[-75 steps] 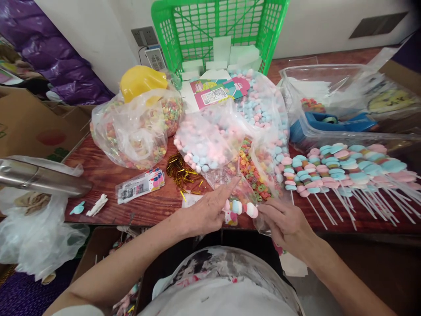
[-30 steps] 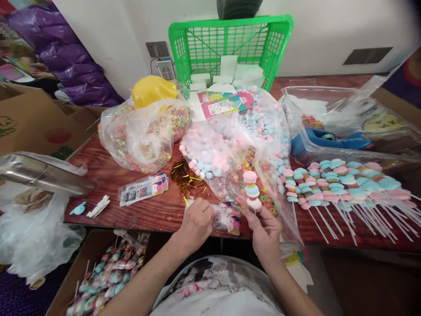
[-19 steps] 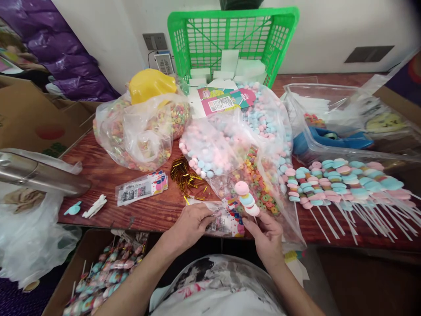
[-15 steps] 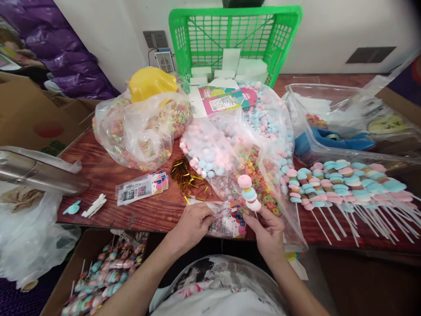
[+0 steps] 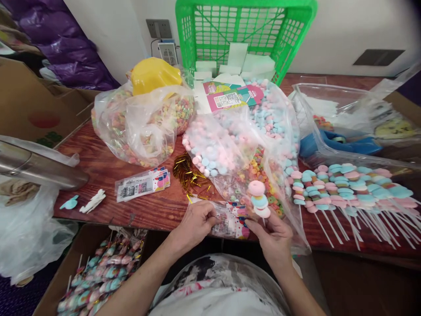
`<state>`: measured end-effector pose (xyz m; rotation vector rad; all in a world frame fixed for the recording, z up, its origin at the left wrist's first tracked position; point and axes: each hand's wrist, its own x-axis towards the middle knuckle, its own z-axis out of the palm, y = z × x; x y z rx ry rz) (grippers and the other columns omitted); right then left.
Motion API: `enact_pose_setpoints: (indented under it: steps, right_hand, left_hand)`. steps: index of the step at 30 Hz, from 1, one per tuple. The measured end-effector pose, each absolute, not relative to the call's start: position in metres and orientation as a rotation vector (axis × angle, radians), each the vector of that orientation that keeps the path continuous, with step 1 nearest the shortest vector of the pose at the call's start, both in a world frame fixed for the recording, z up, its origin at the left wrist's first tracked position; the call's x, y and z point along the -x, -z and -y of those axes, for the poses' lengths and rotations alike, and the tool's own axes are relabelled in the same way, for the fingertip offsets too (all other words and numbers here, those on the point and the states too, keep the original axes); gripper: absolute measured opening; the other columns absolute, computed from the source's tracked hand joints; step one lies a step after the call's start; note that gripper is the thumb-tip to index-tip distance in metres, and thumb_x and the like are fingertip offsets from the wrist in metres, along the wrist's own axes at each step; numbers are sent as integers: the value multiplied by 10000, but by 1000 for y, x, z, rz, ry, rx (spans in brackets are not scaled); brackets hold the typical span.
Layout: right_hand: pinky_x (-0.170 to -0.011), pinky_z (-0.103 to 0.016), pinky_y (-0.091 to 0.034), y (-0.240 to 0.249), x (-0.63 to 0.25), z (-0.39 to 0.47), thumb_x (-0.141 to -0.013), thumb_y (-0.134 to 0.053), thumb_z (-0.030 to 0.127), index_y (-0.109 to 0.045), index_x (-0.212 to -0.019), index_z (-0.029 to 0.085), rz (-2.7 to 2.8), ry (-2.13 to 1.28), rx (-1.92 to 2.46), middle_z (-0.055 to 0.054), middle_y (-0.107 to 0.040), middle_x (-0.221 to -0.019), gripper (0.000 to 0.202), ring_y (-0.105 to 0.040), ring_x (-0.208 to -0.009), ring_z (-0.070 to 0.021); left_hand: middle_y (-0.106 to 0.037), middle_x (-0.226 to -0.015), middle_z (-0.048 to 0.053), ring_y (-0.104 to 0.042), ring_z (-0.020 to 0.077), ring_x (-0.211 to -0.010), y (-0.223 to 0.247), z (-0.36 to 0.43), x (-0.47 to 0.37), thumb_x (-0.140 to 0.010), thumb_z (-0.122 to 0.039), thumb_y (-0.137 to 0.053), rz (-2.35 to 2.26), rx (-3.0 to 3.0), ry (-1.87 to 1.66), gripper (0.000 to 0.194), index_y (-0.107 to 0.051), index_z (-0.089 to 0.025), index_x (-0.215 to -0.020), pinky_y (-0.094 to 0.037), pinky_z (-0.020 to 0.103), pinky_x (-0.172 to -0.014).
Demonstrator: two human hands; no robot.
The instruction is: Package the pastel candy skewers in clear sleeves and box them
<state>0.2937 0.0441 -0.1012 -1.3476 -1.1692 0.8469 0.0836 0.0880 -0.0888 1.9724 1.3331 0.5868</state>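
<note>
My left hand [image 5: 197,221] pinches the left part of a clear printed bag [image 5: 226,224] at the table's front edge. In my right hand [image 5: 274,232] is a candy skewer [image 5: 259,199] with pink, blue and white pieces, held upright; its thumb touches the bag's right end. Left of my hands lies a small stack of printed bags [image 5: 143,184]. Gold twist ties [image 5: 189,171] are spread just beyond my left hand. Many finished-looking candy skewers [image 5: 345,188] lie in a row at the right, their white sticks toward me.
Behind are bags of ring candy [image 5: 141,127] and marshmallows [image 5: 213,149], a yellow bowl [image 5: 154,75] and a green crate [image 5: 243,26]. A steel flask [image 5: 39,164] lies left, a clear bin [image 5: 342,96] stands right. Wrapped skewers fill a box [image 5: 54,281] below.
The view has shifted slightly. My right hand has moved a little to the right with the skewer. My left hand stays pinched at the bag.
</note>
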Motion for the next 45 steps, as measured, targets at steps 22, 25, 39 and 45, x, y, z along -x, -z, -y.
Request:
enact_pose_setpoints:
  steps: [22, 25, 39, 45]
  right_hand:
    - [-856, -348, -459, 100, -303, -52, -790, -671, 273, -748, -914, 215, 1370, -1060, 1274, -44, -694, -970, 158, -603, -930, -223]
    - [-802, -317, -460, 98, -302, -54, -802, -656, 270, -743, -879, 212, 1433, -1001, 1281, -32, -676, -898, 129, -596, -862, -204]
    - [-826, -352, -502, 101, -296, -49, -793, -670, 286, -742, -869, 199, 1262, -999, 1261, -42, -686, -916, 136, -620, -897, -217]
    - [-804, -354, -534, 90, -335, -38, -851, -628, 306, -707, -1084, 246, 1152, -887, 1274, -44, -707, -988, 253, -656, -885, -209]
  left_hand:
    - [-573, -679, -10, -518, 124, -675, 87, -85, -78, -809, -56, -567, -1032, -2172, -729, 157, -582, -169, -701, -379, 226, -633]
    - [-592, -677, -11, -541, 121, -670, 86, -87, -79, -800, -61, -605, -1097, -2095, -707, 139, -612, -162, -705, -395, 221, -632]
    - [-619, -697, 51, -566, 154, -686, 105, -79, -86, -900, -245, -580, -1114, -2299, -963, 181, -725, -151, -848, -436, 257, -628]
    - [-690, -755, 51, -635, 142, -707, 103, -84, -79, -883, -234, -610, -1057, -2158, -971, 138, -718, -155, -848, -488, 243, -663]
